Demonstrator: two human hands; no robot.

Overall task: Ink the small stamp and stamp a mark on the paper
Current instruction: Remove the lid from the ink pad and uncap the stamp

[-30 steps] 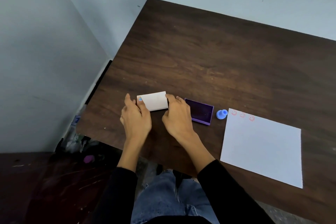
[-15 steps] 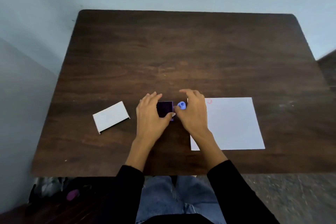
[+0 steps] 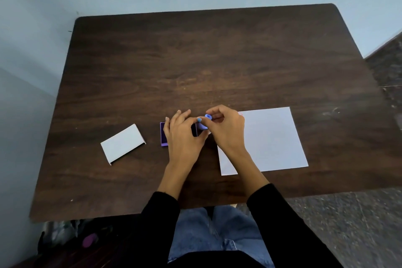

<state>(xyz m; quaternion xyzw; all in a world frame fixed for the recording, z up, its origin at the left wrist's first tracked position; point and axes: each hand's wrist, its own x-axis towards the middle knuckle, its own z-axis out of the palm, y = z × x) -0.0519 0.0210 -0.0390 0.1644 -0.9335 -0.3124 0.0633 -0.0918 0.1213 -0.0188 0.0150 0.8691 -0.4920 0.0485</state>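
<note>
A small blue stamp (image 3: pixel 206 121) is pinched between the thumb and fingers of my right hand (image 3: pixel 226 130), tilted, just above the right edge of the purple ink pad (image 3: pixel 163 135). My left hand (image 3: pixel 185 137) lies over the ink pad with fingers spread along its edges, hiding most of it. The white paper (image 3: pixel 272 137) lies to the right; my right hand covers its upper left corner, where a trace of red mark (image 3: pixel 240 113) shows.
The white lid (image 3: pixel 122 143) of the ink pad lies upside down on the dark wooden table (image 3: pixel 217 61), left of the pad. A wall runs behind and to the left. Bags sit on the floor at lower left.
The lid was set down at the left. My left hand moved onto the ink pad, and my right hand picked up the blue stamp and lifted it beside the pad.
</note>
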